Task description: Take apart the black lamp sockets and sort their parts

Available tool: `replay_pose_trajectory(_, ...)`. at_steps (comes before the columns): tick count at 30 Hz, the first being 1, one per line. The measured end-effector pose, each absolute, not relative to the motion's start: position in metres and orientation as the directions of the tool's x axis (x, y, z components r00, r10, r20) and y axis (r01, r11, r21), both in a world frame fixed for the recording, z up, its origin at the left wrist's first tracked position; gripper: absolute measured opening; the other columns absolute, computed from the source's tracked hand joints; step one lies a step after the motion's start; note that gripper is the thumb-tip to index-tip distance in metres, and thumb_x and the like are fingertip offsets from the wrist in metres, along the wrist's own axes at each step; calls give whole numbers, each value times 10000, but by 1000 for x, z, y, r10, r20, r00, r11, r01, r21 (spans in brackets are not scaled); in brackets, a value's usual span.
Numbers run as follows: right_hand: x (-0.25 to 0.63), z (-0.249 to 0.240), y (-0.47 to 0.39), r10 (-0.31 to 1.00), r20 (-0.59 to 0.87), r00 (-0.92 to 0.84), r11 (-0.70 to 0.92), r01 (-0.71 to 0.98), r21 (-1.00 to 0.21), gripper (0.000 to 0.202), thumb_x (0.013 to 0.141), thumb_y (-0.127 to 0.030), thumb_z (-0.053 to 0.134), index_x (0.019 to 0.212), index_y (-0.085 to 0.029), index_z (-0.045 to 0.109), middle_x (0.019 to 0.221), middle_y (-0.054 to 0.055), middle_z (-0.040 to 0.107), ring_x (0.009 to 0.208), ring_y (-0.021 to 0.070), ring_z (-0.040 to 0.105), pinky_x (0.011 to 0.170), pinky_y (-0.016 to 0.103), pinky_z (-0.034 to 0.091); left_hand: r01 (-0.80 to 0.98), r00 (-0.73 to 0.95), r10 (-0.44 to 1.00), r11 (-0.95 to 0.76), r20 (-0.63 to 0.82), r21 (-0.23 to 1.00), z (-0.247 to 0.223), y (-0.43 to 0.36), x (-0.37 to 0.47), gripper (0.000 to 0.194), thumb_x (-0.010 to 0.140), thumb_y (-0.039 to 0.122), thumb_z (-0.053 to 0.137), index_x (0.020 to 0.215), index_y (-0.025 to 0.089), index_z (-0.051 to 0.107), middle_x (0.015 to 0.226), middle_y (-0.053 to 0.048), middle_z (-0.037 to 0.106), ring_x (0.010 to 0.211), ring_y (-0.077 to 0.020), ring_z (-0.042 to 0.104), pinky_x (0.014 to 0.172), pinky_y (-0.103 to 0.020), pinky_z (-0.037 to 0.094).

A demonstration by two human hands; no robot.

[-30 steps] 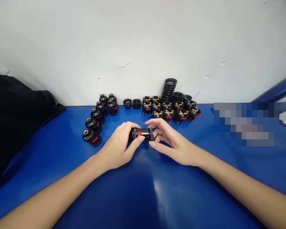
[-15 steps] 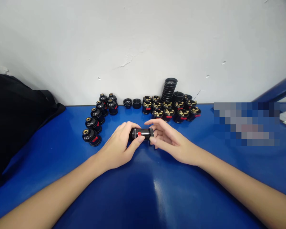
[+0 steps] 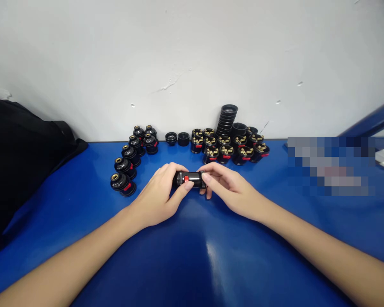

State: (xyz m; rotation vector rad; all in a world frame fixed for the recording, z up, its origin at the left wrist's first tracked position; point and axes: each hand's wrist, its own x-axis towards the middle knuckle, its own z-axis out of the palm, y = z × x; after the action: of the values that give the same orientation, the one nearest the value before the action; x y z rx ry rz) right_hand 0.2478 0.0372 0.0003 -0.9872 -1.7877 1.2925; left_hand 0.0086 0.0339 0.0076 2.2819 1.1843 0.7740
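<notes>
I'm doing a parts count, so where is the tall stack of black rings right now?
In the head view, the ring stack stands right of centre near the wall, beyond the right hand and just behind the black sockets with brass-coloured contacts.

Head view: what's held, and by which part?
A black cylindrical part, held sideways: the left hand grips its left end and body, the right hand pinches its right-end rim.

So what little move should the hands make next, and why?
Perhaps a slight twist of the ring by the right hand: its thumb lies on that ring at the end of the black body, while the left hand grips the body near the red tab and could steady it.
</notes>
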Motion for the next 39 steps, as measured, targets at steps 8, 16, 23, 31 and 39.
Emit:
replay_pose_trajectory(8,245,-2,37,870,287,-402,319,15,-947,482,907,-317,850,1325,-270,614,1357,95,688,1180,236,747,1029,416,651,602,443,849,-519,287,607,11,33,8,258,1118,441,473,1185,220,590,1078,-61,684,959,-244,620,887,-427,470)
replay_pose_trajectory(16,244,1,37,870,307,-386,345,34,-938,288,938,-358,819,1186,-241,732,1145,83,740,1050,240,770,923,424,701,633,434,853,-518,291,575,15,32,9,264,1120,434,463,1109,221,619,1011,-51,699,915,-244,625,876,-430,444)
replay_pose_trajectory(23,241,1,34,897,221,-383,263,59,-963,472,917,-414,840,1324,-260,659,1291,110,748,1102,256,785,1001,475,681,607,460,820,-570,340,554,13,33,9,238,1116,403,494,1221,221,605,1124,-67,705,1008,-254,630,920,-424,436)
replay_pose_trajectory(31,241,1,34,876,325,-355,357,26,-934,321,909,-338,853,1194,-249,735,1201,86,738,1113,261,770,1007,478,680,644,417,851,-525,320,557,16,32,9,247,1129,406,457,1128,229,628,1021,-33,721,892,-229,614,876,-412,418)
replay_pose_trajectory(39,240,4,34,920,148,-364,184,66,-981,386,977,-483,757,1274,-243,701,1156,97,791,951,239,816,922,448,706,645,464,819,-574,338,505,15,31,9,235,1113,400,504,1255,236,595,1168,-64,722,1020,-255,635,928,-428,409)
